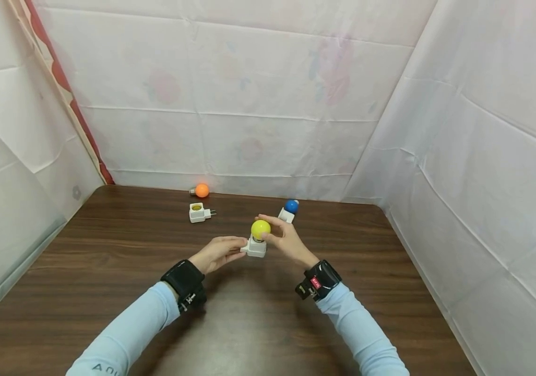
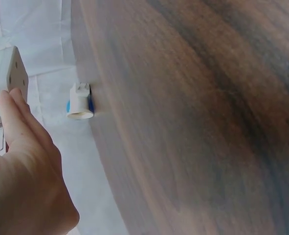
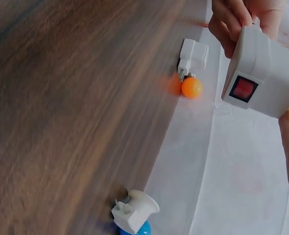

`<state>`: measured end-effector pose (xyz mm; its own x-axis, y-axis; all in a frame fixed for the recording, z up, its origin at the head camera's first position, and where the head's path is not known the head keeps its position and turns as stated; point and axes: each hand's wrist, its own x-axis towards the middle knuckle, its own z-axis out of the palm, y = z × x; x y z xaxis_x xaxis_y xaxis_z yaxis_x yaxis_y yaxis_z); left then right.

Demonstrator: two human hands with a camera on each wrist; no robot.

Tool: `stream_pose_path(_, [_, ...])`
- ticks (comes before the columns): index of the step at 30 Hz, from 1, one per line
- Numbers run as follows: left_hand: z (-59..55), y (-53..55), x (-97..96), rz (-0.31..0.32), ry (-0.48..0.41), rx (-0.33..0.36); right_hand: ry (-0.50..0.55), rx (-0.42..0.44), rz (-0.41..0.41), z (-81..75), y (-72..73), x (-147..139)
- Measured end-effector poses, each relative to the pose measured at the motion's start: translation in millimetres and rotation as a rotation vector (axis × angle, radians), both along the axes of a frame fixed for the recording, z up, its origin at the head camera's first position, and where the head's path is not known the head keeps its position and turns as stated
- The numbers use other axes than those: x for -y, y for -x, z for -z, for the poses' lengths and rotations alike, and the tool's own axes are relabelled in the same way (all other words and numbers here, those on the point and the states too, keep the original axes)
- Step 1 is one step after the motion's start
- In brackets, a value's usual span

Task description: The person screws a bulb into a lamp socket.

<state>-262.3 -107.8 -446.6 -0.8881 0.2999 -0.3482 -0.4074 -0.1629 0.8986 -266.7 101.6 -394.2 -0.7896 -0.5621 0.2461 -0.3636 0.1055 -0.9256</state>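
Observation:
In the head view my left hand point(image 1: 221, 253) grips a white plug-in bulb socket point(image 1: 256, 247) by its plug end. A yellow bulb point(image 1: 260, 228) stands upright in the socket's mouth, a bit of its metal base showing. The fingers and thumb of my right hand point(image 1: 289, 242) pinch that bulb from the right. In the right wrist view a red rocker switch point(image 3: 243, 89) shows on the held socket's side, and the yellow bulb is mostly cut off by the frame's edge. The left wrist view shows my left fingers against the socket's body.
Beyond my right hand a blue bulb point(image 1: 291, 206) sits in a white holder point(image 1: 286, 215). At the back left lie an orange bulb point(image 1: 202, 190) and a second white plug-in socket point(image 1: 197, 214) with its pins pointing right. White sheets hang round the brown wooden table point(image 1: 108, 250).

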Motion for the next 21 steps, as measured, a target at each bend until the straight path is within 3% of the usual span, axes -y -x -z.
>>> stream_pose_path(5, [-0.5, 1.3, -3.7, -0.033, 0.013, 0.013, 0.01, -0.071, -0.019, 15.5, 14.1, -4])
stream_pose_path(13, [-0.8, 1.6, -7.5, -0.053, -0.013, 0.028, -0.029, -0.013, 0.018, 7.2, 11.1, -3])
stream_pose_path(21, [-1.1, 1.1, -9.4, -0.087, -0.039, 0.032, -0.083, -0.035, 0.123, -12.5, -5.0, 0])
